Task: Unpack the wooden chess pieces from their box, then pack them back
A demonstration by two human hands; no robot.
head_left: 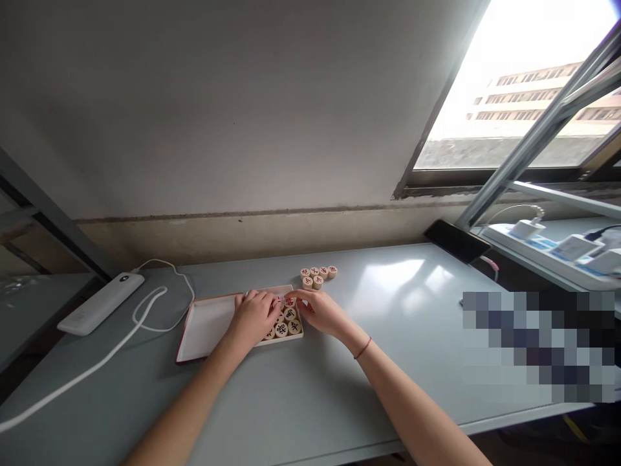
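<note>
A shallow white tray with a red rim (204, 323) lies on the grey table. Round wooden chess discs (287, 321) with red and black characters fill its right end. My left hand (253, 317) rests over the tray, fingers curled down on the discs beside it. My right hand (317, 310) reaches in from the right, fingertips on a red-marked disc (290, 301) at the tray's far right corner. Whether either hand has a disc lifted I cannot tell. Several more discs (318, 276) sit in a small cluster on the table just beyond the tray.
A white power bank (101, 303) with a white cable (150, 310) lies at the left. A dark phone (456, 241) rests at the far right of the table. A power strip with chargers (557, 249) sits on the neighbouring surface under the window.
</note>
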